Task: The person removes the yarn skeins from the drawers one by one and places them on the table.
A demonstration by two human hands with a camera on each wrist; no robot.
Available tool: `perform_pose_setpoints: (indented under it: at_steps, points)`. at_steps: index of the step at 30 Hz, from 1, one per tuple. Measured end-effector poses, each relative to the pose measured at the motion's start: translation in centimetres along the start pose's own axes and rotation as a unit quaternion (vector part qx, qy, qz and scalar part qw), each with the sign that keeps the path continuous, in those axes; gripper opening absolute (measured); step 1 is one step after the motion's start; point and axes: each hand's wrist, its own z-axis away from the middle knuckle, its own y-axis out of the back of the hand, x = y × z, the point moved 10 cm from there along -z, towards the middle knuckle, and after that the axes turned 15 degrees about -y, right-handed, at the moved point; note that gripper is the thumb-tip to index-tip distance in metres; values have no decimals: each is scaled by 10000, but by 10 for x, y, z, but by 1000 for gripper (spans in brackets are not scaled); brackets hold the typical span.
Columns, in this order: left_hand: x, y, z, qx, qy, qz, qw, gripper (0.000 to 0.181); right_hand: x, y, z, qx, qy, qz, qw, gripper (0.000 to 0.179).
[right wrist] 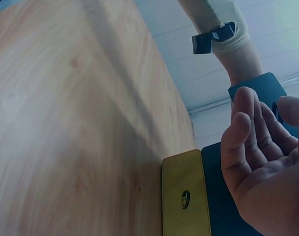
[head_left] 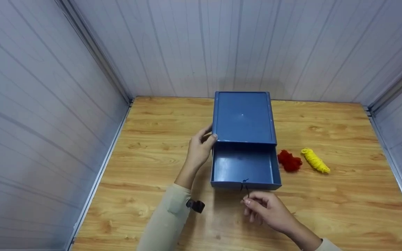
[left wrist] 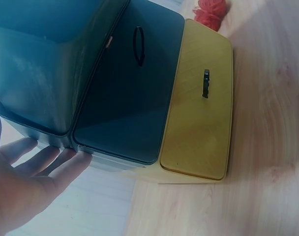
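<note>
A small drawer unit has a blue top [head_left: 244, 116], with its top drawer [head_left: 244, 167] pulled out and the blue floor inside showing. Below it, the left wrist view shows a dark blue drawer front [left wrist: 130, 88] and a yellow drawer front [left wrist: 198, 103], both closed, each with a black loop handle. My left hand [head_left: 200, 150] rests against the unit's left side, thumb at the top front corner and fingers fairly straight. Between thumb and index finger, my right hand [head_left: 265, 211] pinches the thin black loop handle [head_left: 247, 191] of the pulled-out drawer.
Right of the unit, a red yarn bundle [head_left: 290, 161] and a yellow yarn skein [head_left: 315, 160] lie on the wooden table [head_left: 152, 139]. Pale panel walls [head_left: 194, 48] enclose the back and both sides. A black wrist camera [head_left: 195, 205] sits on the left sleeve.
</note>
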Motion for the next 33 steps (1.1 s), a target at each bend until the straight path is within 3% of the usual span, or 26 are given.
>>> perform_pose_setpoints:
  at_steps: [13, 20, 33]
  points:
    - [1, -2, -1, -8, -47, 141, 9999, 51, -15, -3, -2, 130, 214, -493, 9985, 35]
    - [-1, 0, -2, 1, -104, -58, 9999, 50, -17, 6, -6, 403, -124, -556, 9976, 34]
    - [-2, 2, 0, 103, 4, -186, 9998, 51, -33, 22, -19, 937, 150, -757, 9926, 35]
